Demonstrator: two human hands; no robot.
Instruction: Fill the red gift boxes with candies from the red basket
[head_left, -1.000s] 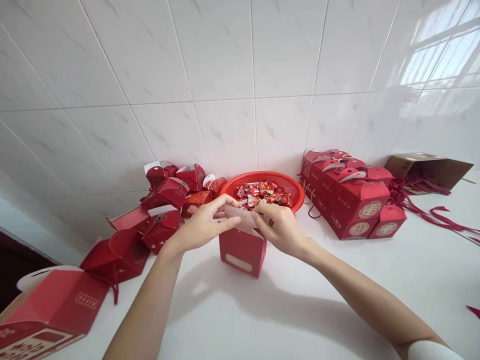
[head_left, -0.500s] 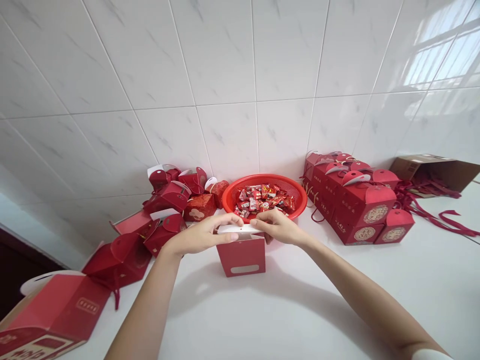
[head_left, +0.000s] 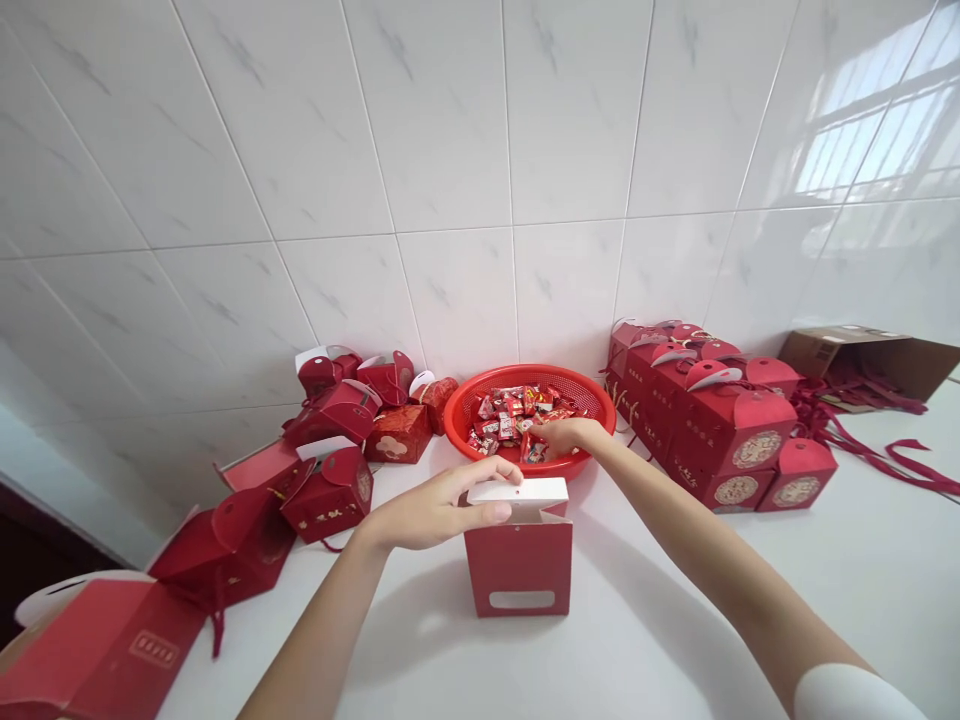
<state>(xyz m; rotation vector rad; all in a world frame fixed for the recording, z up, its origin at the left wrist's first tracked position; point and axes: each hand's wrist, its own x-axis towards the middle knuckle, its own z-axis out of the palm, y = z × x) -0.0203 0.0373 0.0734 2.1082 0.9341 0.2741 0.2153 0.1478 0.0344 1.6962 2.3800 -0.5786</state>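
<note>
Red paper bag (head_left: 519, 560) stands upright and open-topped on the white table (head_left: 600, 675), its upper left edge gripped by the left hand (head_left: 442, 507). Just beyond, the right hand (head_left: 567, 436) is among wrapped candies (head_left: 508, 428) in a red plastic basket (head_left: 454, 425); whether it holds any cannot be told. Red gift boxes (head_left: 735, 430) stand right.

Matt paper bag (head_left: 517, 562); smooth plastic basket (head_left: 592, 405); glossy wall tiles (head_left: 450, 120); ribbons (head_left: 810, 398) perhaps cloth.
</note>
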